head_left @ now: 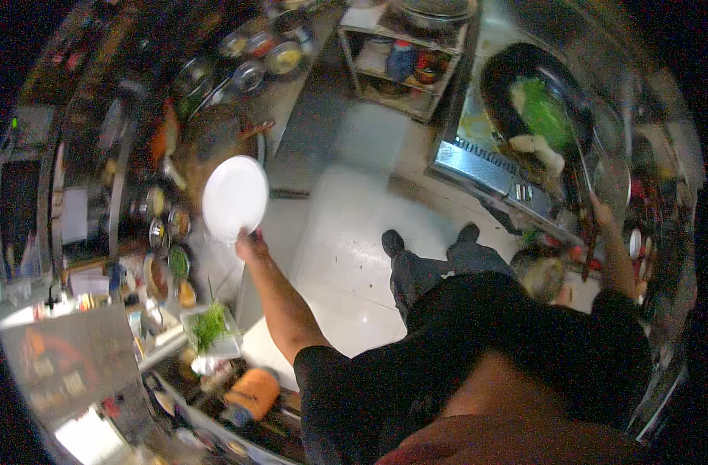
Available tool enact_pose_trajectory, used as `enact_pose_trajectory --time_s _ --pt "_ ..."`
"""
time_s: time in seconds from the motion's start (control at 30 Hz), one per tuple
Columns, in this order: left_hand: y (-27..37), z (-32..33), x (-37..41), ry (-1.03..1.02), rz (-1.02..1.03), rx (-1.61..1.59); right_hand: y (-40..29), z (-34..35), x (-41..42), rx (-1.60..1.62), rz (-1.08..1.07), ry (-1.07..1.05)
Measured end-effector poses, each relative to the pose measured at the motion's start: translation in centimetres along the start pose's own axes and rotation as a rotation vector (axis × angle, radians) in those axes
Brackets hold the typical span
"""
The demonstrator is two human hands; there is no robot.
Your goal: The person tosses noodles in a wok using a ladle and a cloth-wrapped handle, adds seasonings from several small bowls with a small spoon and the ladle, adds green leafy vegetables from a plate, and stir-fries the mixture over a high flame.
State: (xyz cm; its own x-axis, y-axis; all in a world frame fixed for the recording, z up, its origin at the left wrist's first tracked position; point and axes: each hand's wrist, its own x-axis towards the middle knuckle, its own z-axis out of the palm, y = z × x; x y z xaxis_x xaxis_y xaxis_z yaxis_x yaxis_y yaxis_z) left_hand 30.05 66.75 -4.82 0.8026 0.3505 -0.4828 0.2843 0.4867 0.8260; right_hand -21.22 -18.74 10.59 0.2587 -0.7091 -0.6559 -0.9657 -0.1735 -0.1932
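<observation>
My left hand (pixel 251 244) grips a round white plate (pixel 236 197) by its near rim, out over the left side. The plate's face shows nothing on it. At the right, my right hand (pixel 603 212) is blurred but appears closed around the dark handle (pixel 588 238) of a long cooking utensil. Its thin shaft runs up along a black wok (pixel 496 75); the working end cannot be made out. Bright green food (pixel 540 113), likely leafy vegetables, lies in the wok. A whitish folded cloth (pixel 540 151) rests at the wok's near rim.
The wok sits on a metal stove (pixel 476 165). A shelf unit (pixel 400 67) with bottles stands ahead. Metal bowls (pixel 249 75) and small ingredient bowls (pixel 179 258) line the left counter, beside a tray of cut greens (pixel 211 328). An orange container (pixel 252 392) lies lower left.
</observation>
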Motion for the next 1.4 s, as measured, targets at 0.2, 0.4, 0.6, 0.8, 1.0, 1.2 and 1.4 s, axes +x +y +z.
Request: enact_pose_trajectory --time_s 0.2,0.4,0.6,0.8,1.0,1.2,1.4 --pt "-1.6 7.9 9.2 -0.152 0.007 0.057 1.4 4.5 0.5 -0.149 -0.218 0.286" --pt "-12.2 8.5 -8.4 -0.108 0.326 0.688 -1.7 3.0 -2.9 -0.228 -0.197 0.354" --pt "-27.9 24.5 -40.5 -0.884 -0.499 0.593 -1.2 0.5 -9.2 -0.397 -0.255 0.247" --pt "-40.3 42.7 -49.5 -0.916 -0.929 0.416 3.3 -2.9 -4.8 -0.32 -0.264 0.282" --pt "-46.3 48.2 -51.2 -0.801 -0.751 0.376 4.8 -2.4 -1.2 -0.388 -0.36 0.15" --pt "-46.9 46.8 -47.6 -0.841 -0.648 0.486 6.9 -3.9 -1.3 -0.366 -0.378 0.235" --pt "-41.3 48.0 -57.2 -0.665 -0.639 0.38 2.8 -3.4 -4.2 -0.378 -0.4 0.072"
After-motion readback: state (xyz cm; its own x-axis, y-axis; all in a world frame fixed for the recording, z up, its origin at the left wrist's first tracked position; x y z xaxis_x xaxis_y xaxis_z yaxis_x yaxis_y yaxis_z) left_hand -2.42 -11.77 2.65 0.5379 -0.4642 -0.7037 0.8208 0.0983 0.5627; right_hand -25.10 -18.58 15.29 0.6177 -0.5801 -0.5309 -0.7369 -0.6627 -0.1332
